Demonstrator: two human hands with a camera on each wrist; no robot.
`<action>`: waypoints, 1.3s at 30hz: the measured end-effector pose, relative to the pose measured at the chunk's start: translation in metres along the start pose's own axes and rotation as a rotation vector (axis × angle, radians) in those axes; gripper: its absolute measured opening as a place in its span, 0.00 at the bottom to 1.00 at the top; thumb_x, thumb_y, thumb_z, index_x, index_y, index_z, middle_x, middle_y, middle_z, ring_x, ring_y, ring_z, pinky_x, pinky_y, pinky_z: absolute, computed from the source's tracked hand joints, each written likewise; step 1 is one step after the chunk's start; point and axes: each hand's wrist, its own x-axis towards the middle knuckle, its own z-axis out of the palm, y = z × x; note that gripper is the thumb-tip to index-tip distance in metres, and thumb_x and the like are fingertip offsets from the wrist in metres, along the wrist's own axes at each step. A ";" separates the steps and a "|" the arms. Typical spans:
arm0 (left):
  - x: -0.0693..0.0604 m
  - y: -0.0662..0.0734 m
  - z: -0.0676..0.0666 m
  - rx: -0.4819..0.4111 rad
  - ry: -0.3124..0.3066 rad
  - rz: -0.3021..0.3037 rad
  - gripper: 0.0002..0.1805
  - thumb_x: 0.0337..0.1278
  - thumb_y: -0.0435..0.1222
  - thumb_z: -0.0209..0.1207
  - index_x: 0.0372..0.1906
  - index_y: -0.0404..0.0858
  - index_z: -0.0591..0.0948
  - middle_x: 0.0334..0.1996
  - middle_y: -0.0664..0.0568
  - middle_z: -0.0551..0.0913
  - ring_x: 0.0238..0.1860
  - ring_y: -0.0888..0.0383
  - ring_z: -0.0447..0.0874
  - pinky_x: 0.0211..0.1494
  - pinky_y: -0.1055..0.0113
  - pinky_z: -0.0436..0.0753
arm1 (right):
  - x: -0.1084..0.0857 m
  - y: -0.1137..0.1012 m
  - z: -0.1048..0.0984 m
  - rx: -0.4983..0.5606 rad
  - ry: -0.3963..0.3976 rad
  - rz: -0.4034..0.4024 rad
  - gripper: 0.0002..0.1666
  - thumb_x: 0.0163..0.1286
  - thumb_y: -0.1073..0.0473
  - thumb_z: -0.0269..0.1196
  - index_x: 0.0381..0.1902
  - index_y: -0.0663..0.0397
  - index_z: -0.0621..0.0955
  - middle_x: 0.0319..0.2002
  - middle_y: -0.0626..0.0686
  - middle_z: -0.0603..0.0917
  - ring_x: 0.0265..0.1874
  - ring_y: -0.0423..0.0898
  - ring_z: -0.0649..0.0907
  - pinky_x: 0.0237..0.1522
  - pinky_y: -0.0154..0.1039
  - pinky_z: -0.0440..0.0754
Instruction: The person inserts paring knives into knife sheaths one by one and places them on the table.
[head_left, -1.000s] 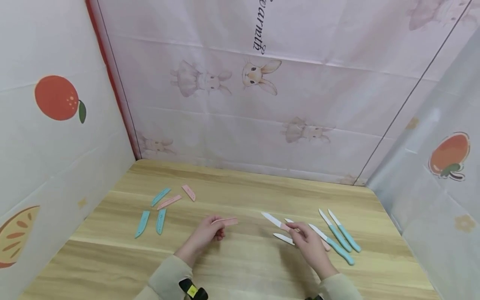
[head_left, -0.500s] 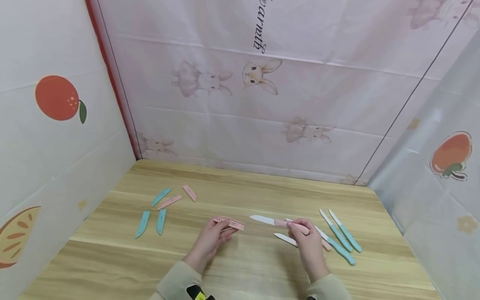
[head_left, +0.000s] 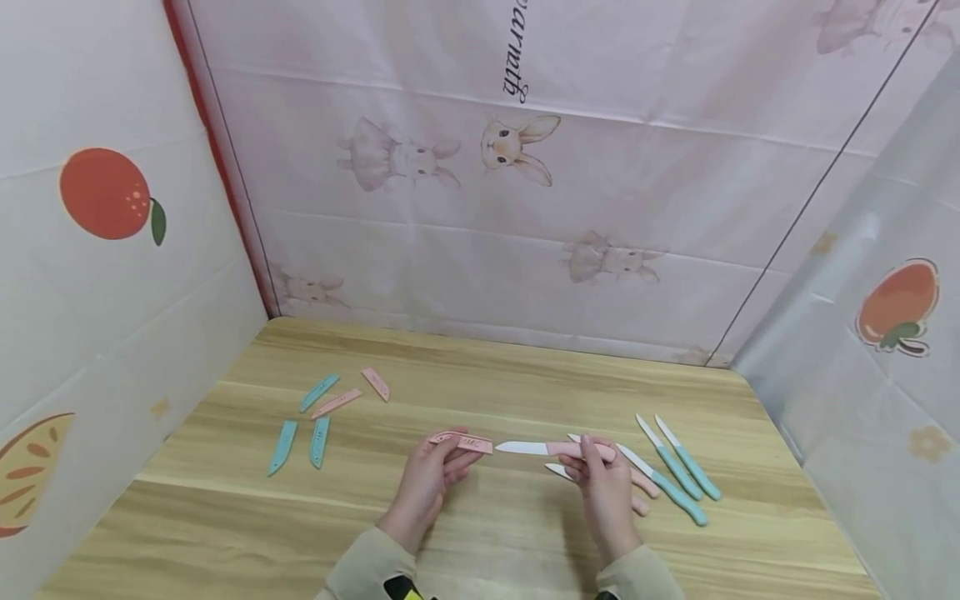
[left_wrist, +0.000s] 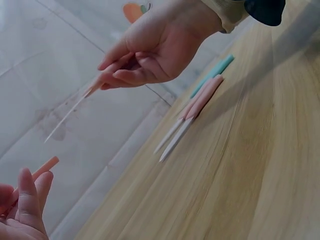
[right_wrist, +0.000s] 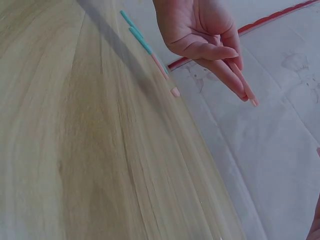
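I have both hands up over the wooden table [head_left: 487,379], facing each other near the middle of the scene. My left hand [head_left: 427,482] comes in from the near left, its forearm slanting to the far right, and it pinches a pink sheath [head_left: 474,444] between thumb and fingers. My right hand [head_left: 606,492] reaches in from the near right, its forearm leaning slightly left as it runs away from me; thumb and fingers pinch the handle [head_left: 561,449] of the pink knife [head_left: 548,448].

The knife's long axis runs left to right, almost level across the head view, with the white blade [head_left: 522,448] pointing left and the handle's end to the right. The sheath lies along nearly the same line, dipping a little toward its squared right end, its rounded end to the left. The blade's tip is just beside that squared end, and the left wrist view shows a gap between them.

On the right, three teal knives [head_left: 678,499] lie with their blades toward the far left. Two more pink-handled knives [head_left: 646,483] lie partly hidden by my right hand. Over on the left rest three teal sheaths [head_left: 282,448] and two loose pink sheaths [head_left: 337,403]
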 end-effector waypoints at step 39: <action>-0.012 -0.003 0.020 -0.152 0.067 0.037 0.14 0.70 0.32 0.44 0.52 0.26 0.70 0.37 0.43 0.84 0.36 0.60 0.85 0.29 0.79 0.81 | 0.008 0.006 -0.002 -0.120 -0.065 0.026 0.15 0.74 0.60 0.49 0.36 0.71 0.73 0.23 0.50 0.86 0.23 0.38 0.83 0.31 0.28 0.83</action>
